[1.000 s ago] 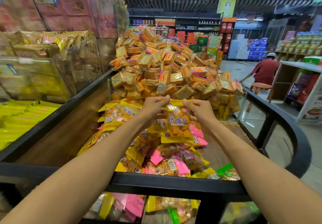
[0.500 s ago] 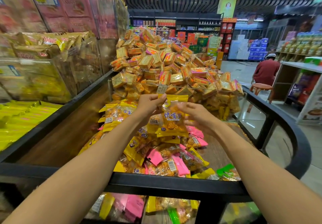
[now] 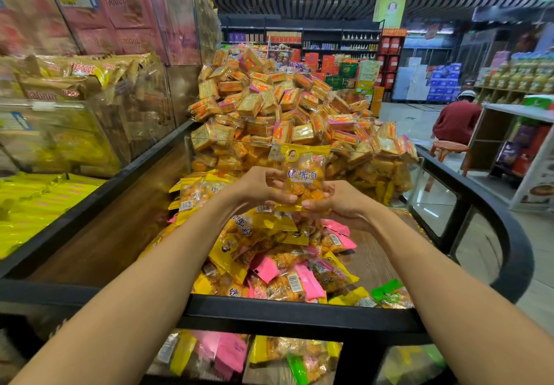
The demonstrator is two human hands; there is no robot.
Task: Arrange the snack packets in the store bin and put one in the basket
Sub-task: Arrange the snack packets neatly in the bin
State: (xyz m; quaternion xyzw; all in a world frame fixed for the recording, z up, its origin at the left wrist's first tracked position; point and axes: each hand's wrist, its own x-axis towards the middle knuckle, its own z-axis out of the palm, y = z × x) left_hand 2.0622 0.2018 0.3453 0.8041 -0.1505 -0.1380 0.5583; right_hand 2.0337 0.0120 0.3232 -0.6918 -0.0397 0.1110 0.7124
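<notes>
The left hand [image 3: 258, 189] grips the lower left edge of the snack packet [image 3: 304, 178], fingers curled round it. The packet stands upright above the pile of packets [image 3: 269, 252] in the store bin [image 3: 287, 314], in front of a clear divider [image 3: 233, 145]. The right hand [image 3: 340, 205] pinches the packet's lower right corner between thumb and curled fingers.

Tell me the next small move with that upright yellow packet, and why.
Probably lower it onto the loose pile in the bin. Both the left hand and right hand hold the yellow packet upright by its bottom edge, above the heap; no basket is in view.
</notes>
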